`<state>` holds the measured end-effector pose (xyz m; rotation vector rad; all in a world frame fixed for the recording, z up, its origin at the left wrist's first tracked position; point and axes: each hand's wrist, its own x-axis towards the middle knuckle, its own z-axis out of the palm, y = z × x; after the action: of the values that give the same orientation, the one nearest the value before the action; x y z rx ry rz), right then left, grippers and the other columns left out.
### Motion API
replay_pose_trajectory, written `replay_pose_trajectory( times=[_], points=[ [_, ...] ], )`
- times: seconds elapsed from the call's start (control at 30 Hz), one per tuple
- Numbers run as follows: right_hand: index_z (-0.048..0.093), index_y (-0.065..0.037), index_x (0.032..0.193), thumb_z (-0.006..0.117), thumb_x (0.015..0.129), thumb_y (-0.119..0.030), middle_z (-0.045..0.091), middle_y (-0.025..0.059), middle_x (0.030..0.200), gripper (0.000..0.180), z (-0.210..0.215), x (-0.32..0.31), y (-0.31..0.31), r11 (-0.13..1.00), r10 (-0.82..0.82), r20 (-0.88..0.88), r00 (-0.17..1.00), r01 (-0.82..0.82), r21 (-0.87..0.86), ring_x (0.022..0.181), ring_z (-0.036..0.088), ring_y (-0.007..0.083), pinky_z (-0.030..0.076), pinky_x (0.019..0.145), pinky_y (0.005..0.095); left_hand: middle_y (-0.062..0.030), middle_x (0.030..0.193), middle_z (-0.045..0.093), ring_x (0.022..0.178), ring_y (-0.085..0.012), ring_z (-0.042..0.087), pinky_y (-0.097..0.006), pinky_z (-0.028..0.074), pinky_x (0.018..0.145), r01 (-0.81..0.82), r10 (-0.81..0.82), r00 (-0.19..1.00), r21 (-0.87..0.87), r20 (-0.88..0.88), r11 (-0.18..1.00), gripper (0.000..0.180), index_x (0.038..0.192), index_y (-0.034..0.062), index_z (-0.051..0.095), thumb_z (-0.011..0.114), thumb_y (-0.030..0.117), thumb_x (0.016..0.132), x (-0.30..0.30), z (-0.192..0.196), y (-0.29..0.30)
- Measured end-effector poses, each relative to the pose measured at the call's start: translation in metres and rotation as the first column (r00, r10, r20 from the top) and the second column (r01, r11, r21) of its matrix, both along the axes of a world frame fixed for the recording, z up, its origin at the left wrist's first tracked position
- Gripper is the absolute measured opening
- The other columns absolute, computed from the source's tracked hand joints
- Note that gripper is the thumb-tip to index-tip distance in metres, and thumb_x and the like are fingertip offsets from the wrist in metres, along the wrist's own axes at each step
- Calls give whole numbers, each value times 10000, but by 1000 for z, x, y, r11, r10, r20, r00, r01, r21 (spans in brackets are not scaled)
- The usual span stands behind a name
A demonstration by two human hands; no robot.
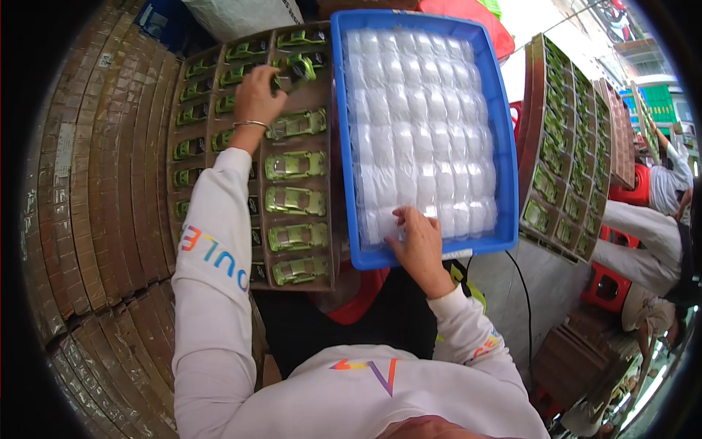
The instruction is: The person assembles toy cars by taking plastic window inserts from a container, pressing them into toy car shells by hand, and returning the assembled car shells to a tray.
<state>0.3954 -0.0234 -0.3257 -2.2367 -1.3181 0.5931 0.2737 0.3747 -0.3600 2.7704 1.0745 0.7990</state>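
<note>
My left hand (257,102) reaches to the upper part of a brown divided tray (322,219). Its thumb and fingertips close on the edge of a green toy car (300,68), which sits askew compared with its neighbours. Below that car, a bare stretch of tray shows. More green toy cars (295,165) lie in rows in the compartments. My right hand (420,241) rests over the near edge of clear plastic-covered white domed packs (417,132) in a blue plastic tray (507,175). Its fingers are bent but apart, and nothing shows between them.
Stacked brown cardboard trays (95,168) line the left side. Another compartment tray (563,146) of green cars stands at the right. A black cable (525,293) hangs beyond the blue tray. People sit near red stools (608,282) at far right.
</note>
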Motion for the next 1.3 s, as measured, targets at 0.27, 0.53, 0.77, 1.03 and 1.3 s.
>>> replay_pose_trajectory(
  times=[0.27, 0.53, 0.77, 1.03, 1.3],
  points=[
    [617, -29, 976, 753, 801, -123, 602, -8, 754, 241, -25, 17, -13, 984, -175, -498, 849, 174, -50, 689, 523, 67, 429, 640, 219, -89, 1100, 646, 954, -233, 653, -349, 530, 836, 494, 597, 571, -817, 563, 298, 327, 1161, 23, 539, 538, 35, 835, -47, 19, -85],
    [595, -25, 1219, 654, 871, -119, 616, -6, 947, 365, 20, 23, -13, 913, -209, -966, 154, 384, -137, 854, 593, 110, 496, 795, 280, -244, 1375, 484, 1185, -400, 543, -469, 479, 993, 922, 759, 373, -308, 533, -237, 509, 1341, -17, 450, 442, 184, 874, -92, 38, -234],
    [438, -1, 1363, 555, 906, -74, 606, 23, 938, 477, 38, -16, -4, 897, -32, -987, -159, 431, -99, 871, 623, 180, 537, 864, 428, -184, 1124, 616, 956, -315, 644, -475, 544, 847, 823, 811, 482, -490, 332, -288, 574, 1257, 47, 500, 442, 539, 967, -72, 28, -306],
    [368, 33, 1414, 605, 779, 111, 592, 70, 1109, 682, 43, -36, -11, 937, 19, -996, -91, 350, -14, 975, 615, 224, 524, 805, 319, -136, 1028, 641, 893, -279, 653, -423, 556, 760, 845, 843, 437, -463, 312, -267, 527, 1179, 55, 554, 502, 526, 948, -68, 30, -323],
    [327, -103, 1480, 584, 794, 101, 651, 146, 990, 760, 68, -70, -25, 932, 156, -112, 981, -109, 345, 816, 657, 238, 526, 693, 338, 14, 927, 633, 758, -125, 634, -244, 503, 585, 655, 704, 602, -737, 377, -166, 276, 1045, 115, 603, 716, 299, 872, -68, 47, -332]
  ],
)
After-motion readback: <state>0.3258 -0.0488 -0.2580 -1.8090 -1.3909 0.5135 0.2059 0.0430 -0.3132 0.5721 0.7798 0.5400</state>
